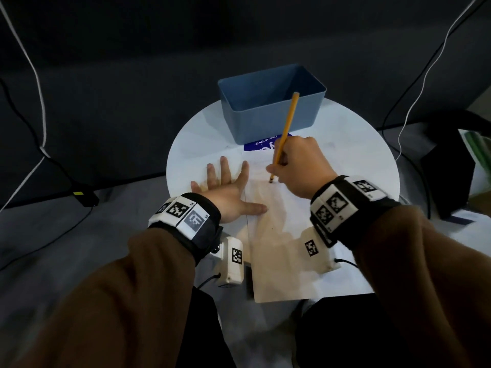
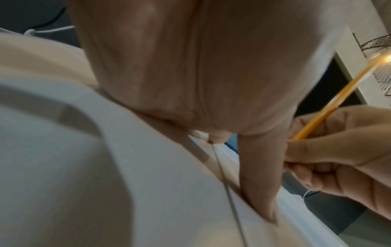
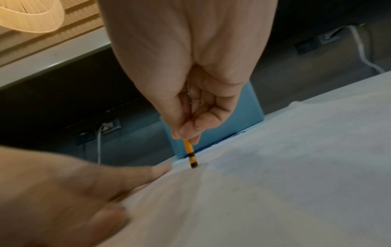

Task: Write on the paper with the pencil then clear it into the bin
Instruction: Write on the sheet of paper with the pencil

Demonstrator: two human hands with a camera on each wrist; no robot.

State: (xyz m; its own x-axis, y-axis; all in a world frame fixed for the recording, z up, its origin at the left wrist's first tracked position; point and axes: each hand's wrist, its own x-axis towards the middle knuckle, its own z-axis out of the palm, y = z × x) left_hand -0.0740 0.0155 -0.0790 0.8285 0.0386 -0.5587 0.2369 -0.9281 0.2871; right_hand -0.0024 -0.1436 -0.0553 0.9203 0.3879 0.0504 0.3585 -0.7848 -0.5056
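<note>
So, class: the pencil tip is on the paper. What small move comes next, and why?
Probably draw the pencil tip across the paper in a stroke: the right hand grips it tip-down, the left hand presses the sheet flat, and no writing shows yet.

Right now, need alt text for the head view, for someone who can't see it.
A right hand grips a yellow pencil, tip on a white sheet of paper, while the left hand lies flat, fingers spread, on the sheet's left edge. Both rest on a round white table, with an open blue bin just beyond.
</note>
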